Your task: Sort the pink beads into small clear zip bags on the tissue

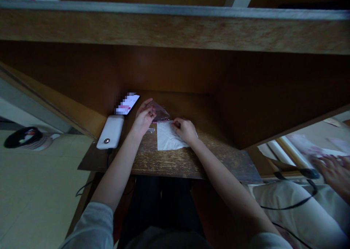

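Note:
My left hand (144, 118) is closed on a clear plastic bag (159, 110), with its fingers bent at the bag's left side. Small dark pink beads or similar bits (162, 120) lie along the bag's lower edge. Over a white tissue (167, 141) spread on the desk, my right hand (185, 129) has thumb and fingers pinched together. Whatever sits between those fingertips is too small to make out. A small clear plastic piece (151, 131) rests on the wood between my left wrist and the tissue.
Left of my left hand lie a lit phone (127, 104) and a white power bank (111, 132) with a black cable. The wooden shelf edge (175, 30) crosses above. At right, another person's hand (332, 167) rests near papers. A basket (30, 137) stands at far left.

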{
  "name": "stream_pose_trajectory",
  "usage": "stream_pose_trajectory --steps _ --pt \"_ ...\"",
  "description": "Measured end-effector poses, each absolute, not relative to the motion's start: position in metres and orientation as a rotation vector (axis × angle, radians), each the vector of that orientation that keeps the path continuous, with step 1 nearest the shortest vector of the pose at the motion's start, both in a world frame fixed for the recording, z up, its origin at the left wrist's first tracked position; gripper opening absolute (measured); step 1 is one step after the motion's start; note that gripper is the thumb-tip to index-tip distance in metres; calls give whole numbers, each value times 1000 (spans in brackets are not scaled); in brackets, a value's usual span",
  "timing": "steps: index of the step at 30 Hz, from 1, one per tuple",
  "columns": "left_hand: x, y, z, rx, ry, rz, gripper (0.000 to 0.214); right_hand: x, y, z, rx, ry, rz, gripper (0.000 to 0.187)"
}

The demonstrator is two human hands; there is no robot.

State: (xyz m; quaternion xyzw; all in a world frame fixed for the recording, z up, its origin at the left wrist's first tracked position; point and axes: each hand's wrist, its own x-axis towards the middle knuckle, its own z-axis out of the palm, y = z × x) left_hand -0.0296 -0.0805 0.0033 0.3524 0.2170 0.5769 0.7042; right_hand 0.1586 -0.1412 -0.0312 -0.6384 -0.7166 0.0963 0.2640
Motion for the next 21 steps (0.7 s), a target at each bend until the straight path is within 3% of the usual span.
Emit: stream_pose_trajectory --steps 15,21 --pt "-28 -82 3 886 568 1371 27 180 -130 -37 -1590 -1568 398 25" --pt "-27 -81 18 1101 740 1556 19 196 -129 -37 -1537 -1792 572 24"
